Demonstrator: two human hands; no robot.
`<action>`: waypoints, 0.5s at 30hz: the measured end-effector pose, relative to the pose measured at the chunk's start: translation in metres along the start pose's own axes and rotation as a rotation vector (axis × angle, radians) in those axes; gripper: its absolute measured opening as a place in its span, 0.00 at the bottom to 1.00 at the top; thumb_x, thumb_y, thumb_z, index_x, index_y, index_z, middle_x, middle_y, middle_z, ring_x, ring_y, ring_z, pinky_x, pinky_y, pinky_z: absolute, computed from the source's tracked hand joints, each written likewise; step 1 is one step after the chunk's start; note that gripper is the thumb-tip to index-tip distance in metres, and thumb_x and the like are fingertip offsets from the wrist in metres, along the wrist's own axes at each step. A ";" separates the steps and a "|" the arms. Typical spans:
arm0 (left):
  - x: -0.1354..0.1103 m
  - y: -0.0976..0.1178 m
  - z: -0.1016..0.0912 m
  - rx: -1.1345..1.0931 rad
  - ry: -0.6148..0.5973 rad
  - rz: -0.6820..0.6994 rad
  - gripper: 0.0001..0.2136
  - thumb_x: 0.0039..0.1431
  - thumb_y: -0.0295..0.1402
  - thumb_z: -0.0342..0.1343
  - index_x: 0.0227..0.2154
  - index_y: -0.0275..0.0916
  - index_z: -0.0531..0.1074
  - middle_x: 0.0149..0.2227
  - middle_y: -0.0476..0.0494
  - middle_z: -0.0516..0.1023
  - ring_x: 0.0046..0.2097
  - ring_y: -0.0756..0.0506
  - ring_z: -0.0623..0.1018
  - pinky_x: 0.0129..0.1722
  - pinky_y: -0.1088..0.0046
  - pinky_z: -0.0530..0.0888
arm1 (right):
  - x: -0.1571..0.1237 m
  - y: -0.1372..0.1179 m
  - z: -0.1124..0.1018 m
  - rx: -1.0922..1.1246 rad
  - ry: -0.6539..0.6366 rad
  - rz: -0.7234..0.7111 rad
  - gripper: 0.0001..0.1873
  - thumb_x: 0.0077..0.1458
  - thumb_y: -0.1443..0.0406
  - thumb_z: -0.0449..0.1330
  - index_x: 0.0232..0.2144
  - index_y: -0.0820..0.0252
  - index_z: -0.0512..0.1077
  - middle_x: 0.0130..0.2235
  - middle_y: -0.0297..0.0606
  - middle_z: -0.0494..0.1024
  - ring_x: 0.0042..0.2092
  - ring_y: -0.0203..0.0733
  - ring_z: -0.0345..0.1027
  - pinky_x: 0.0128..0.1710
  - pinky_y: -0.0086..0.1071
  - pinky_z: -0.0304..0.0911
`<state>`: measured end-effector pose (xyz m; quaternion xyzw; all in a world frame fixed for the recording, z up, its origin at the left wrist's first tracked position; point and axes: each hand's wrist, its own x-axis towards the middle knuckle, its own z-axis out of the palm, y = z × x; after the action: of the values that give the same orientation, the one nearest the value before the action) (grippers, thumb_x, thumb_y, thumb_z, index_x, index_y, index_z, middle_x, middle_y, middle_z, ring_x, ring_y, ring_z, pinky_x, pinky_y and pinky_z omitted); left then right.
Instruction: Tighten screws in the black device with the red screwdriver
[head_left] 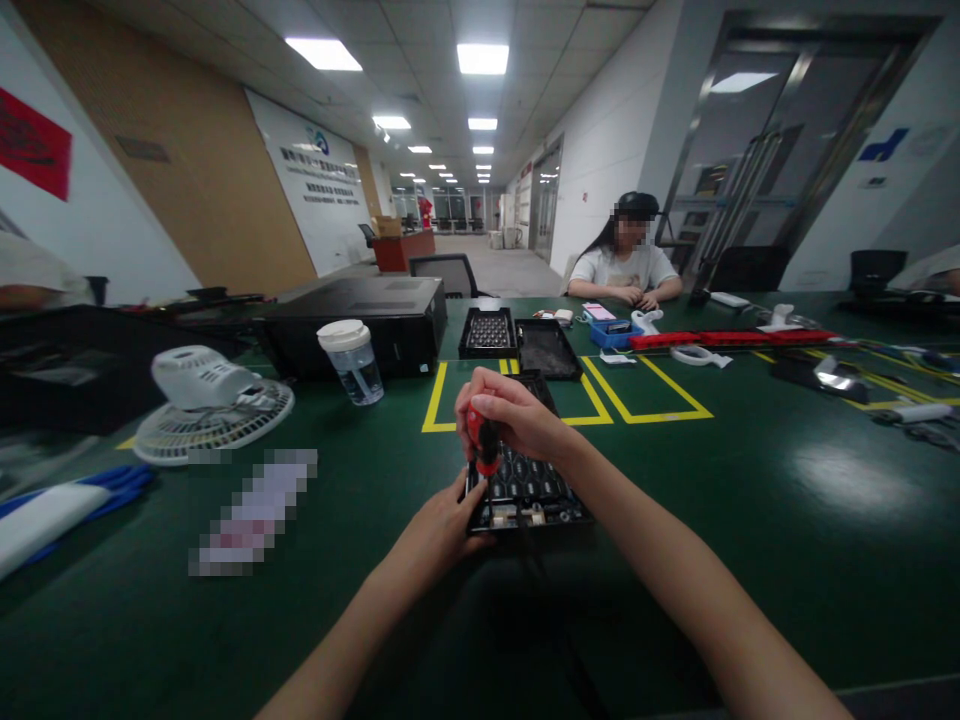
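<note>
While the left hand [442,525] pins the near-left corner of the black panel [525,480] flat on the green table [750,500], the right hand [514,412] is wrapped around a red screwdriver [484,440], tip down near the panel's 7 o'clock edge. Looks like mid-screw work (can't see the screw itself). Next bit probably needs steady downward pressure. Two trays [517,345] sit at 12 o'clock.
</note>
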<state>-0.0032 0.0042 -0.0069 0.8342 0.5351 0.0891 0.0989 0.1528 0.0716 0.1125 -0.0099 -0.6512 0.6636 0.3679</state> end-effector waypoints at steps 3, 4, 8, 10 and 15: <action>0.000 -0.001 0.000 -0.008 0.004 0.013 0.32 0.55 0.39 0.58 0.61 0.41 0.54 0.66 0.34 0.52 0.60 0.33 0.65 0.57 0.58 0.65 | 0.000 0.000 0.000 0.018 -0.002 -0.015 0.12 0.56 0.60 0.58 0.29 0.61 0.61 0.29 0.30 0.71 0.25 0.32 0.68 0.23 0.29 0.70; 0.000 -0.001 0.001 -0.011 0.006 0.017 0.32 0.55 0.39 0.58 0.61 0.41 0.54 0.66 0.34 0.52 0.61 0.33 0.65 0.57 0.58 0.65 | 0.000 0.000 0.000 0.023 0.001 -0.022 0.11 0.56 0.61 0.58 0.29 0.61 0.61 0.29 0.30 0.71 0.25 0.32 0.68 0.23 0.30 0.70; 0.000 -0.001 0.001 -0.022 -0.002 0.011 0.32 0.54 0.39 0.59 0.61 0.42 0.55 0.67 0.35 0.50 0.61 0.34 0.65 0.57 0.59 0.65 | 0.001 0.000 -0.001 0.014 0.033 -0.036 0.12 0.56 0.61 0.59 0.28 0.61 0.60 0.29 0.30 0.70 0.25 0.32 0.67 0.23 0.30 0.70; 0.000 -0.001 0.001 -0.025 -0.001 0.008 0.32 0.54 0.38 0.59 0.61 0.43 0.55 0.67 0.36 0.49 0.61 0.34 0.65 0.57 0.59 0.64 | 0.001 0.000 0.000 -0.001 0.052 -0.036 0.13 0.55 0.60 0.59 0.28 0.61 0.60 0.29 0.30 0.70 0.24 0.32 0.67 0.22 0.29 0.70; 0.000 -0.001 0.000 -0.031 0.002 0.006 0.32 0.54 0.38 0.59 0.61 0.44 0.55 0.67 0.37 0.50 0.60 0.34 0.65 0.57 0.59 0.65 | 0.002 0.001 -0.001 -0.060 0.099 -0.049 0.14 0.55 0.60 0.60 0.27 0.60 0.59 0.27 0.29 0.70 0.23 0.31 0.67 0.22 0.28 0.70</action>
<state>-0.0038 0.0045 -0.0072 0.8341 0.5313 0.0984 0.1112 0.1516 0.0730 0.1124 -0.0381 -0.6517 0.6334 0.4154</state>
